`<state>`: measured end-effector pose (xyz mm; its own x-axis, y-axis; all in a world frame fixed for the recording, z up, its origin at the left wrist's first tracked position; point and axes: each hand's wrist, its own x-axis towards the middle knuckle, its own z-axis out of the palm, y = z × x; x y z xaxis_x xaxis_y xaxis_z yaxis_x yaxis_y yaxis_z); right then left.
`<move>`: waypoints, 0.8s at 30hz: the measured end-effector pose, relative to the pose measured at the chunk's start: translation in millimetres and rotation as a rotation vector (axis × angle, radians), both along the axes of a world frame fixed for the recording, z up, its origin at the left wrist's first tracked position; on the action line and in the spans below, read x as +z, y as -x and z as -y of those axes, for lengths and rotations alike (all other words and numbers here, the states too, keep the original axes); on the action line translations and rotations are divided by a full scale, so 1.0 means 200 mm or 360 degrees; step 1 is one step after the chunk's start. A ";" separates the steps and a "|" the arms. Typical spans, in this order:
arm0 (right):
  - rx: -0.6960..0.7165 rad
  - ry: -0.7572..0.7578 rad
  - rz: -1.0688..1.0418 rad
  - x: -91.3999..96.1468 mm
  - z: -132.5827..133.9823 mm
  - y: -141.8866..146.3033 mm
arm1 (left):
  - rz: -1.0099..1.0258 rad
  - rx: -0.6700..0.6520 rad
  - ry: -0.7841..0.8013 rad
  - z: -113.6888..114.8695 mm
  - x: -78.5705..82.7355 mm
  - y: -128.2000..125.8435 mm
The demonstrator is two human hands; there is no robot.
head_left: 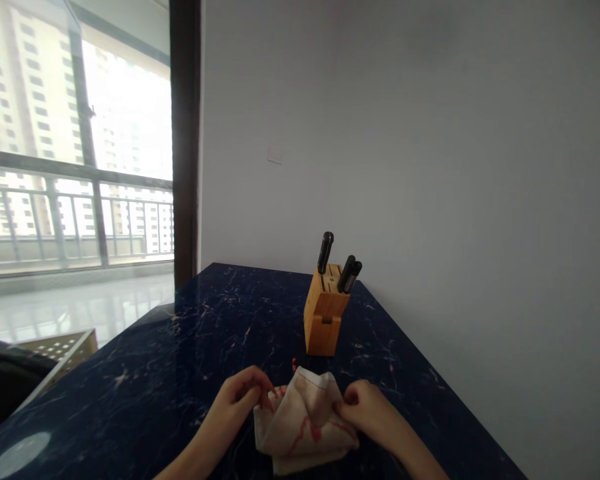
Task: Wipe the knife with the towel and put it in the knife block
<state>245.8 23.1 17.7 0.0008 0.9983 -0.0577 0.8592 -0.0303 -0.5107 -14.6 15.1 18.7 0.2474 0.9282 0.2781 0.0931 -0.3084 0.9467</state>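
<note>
Head cam: L hand (237, 403) pinches left edge of cream cloth (305, 423) w/ red marks, R hand (367, 410) closed on right edge. Cloth bunched between both, resting on dark blue marble counter (205, 327), bamboo knife block (325, 317) just beyond it.

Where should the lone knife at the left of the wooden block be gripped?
Grip the knife by its black handle, coming from above: it stands slightly tilted in the wooden knife block, its blade hidden in the slot, so only the handle sticks up clear.
</note>
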 end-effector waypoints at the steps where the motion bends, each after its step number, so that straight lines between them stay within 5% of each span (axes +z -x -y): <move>1: -0.0042 -0.0033 0.0027 -0.01 -0.01 0.01 | 0.0001 0.0012 -0.0024 0.00 0.00 0.00; 6: -0.0137 -0.0091 0.0130 0.02 -0.01 0.01 | -0.0106 0.0073 -0.0080 -0.02 -0.01 0.02; 14: 0.0001 -0.0612 0.0190 0.15 0.12 0.11 | -0.0964 0.0308 -0.0491 0.03 0.04 0.00; 24: 0.0336 -0.0703 0.0004 0.08 0.16 0.23 | -0.0949 0.0283 -0.0304 -0.01 -0.05 -0.05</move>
<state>200.5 -8.9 33.7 -0.2043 0.9058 0.3711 0.8245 0.3636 -0.4335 -4.3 16.5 9.0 0.2575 0.9169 0.3049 0.6509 -0.3978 0.6466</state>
